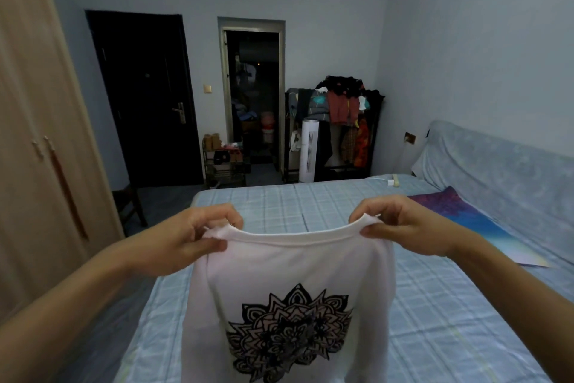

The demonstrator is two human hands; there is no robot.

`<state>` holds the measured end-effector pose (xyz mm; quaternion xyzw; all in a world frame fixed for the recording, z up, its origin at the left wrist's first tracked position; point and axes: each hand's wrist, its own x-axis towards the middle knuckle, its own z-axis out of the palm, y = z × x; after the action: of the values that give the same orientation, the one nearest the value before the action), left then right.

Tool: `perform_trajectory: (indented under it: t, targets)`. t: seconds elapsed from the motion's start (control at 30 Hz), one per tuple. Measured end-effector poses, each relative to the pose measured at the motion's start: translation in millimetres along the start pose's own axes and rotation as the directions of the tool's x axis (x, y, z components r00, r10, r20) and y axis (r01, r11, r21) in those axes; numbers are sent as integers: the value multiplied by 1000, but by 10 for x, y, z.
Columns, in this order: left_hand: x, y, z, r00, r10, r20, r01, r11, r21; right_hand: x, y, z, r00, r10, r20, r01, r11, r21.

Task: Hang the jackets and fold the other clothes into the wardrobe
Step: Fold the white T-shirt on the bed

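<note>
A white T-shirt (289, 271) with a black mandala print hangs in front of me over the bed. My left hand (198, 233) pinches the left end of its top edge. My right hand (400, 224) pinches the right end, so the edge stretches between both hands. The shirt's lower part runs out of view at the bottom. The beige wardrobe (34, 122) stands at the left with its doors closed.
A bed with a blue checked sheet (435, 305) fills the space below. A purple-blue mat (466, 212) lies on its right side. A clothes rack (341, 115) piled with garments, a white tower fan (308, 149) and a shoe rack (225, 162) stand by the far wall.
</note>
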<state>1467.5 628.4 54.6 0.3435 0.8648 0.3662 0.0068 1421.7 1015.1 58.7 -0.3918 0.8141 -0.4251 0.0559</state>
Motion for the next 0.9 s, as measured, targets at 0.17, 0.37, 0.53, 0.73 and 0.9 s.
perform_trajectory:
  t: [0.17, 0.37, 0.53, 0.73, 0.9]
  targets:
    - [60, 39, 2, 998, 4, 59, -8, 998, 68, -14, 49, -14, 999, 37, -17, -38, 999, -30]
    - [129, -15, -57, 992, 28, -122, -6, 983, 182, -22, 131, -33, 994, 49, -101, -53, 998, -40]
    - [233, -15, -131, 948, 128, -291, -9, 925, 380, 89, 48, -6, 951, -67, -301, 20, 987, -157]
    - [341, 235, -469, 850, 312, -424, -42, 843, 536, 317, -199, -237, 817, -288, -500, 127, 935, -331]
    - [389, 236, -646, 859, 244, -451, 101, 781, 616, 489, -227, -458, 802, -332, -497, 0, 832, -554]
